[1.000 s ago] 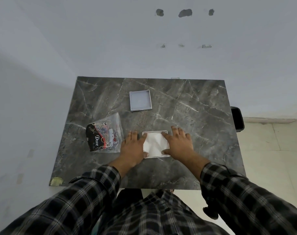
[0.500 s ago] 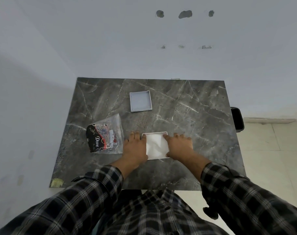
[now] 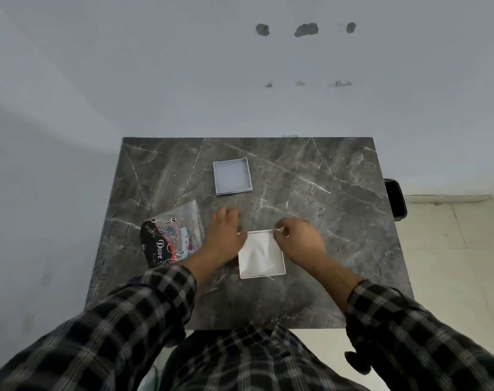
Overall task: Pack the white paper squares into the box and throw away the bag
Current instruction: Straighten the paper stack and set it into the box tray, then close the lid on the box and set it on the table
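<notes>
Nearest on the dark marbled table [image 3: 310, 292] sits the white box [image 3: 262, 273], and the white paper squares [image 3: 259, 253] lie inside it, filling it nearly wall to wall, so the packing looks largely done. The right hand [image 3: 299, 239] is at the box's far right corner with its fingers [image 3: 279, 230] curled and pinched at the rim or the paper's corner; which of the two it grips is too small to tell. The left hand [image 3: 224, 238] lies flat just beside the box's left wall, fingers spread and holding nothing. To its left, near the table's left edge, the clear printed bag [image 3: 171, 235] rests on the table, untouched, with something seemingly still inside, though that cannot be made out. Farther back, well apart from the box, a shallow grey tray [image 3: 232, 176], probably the lid, lies open side up. What seems left: settling the paper, perhaps fitting that lid, and then throwing away the bag; a dark bin [image 3: 395, 200] shows past the table's right edge.
</notes>
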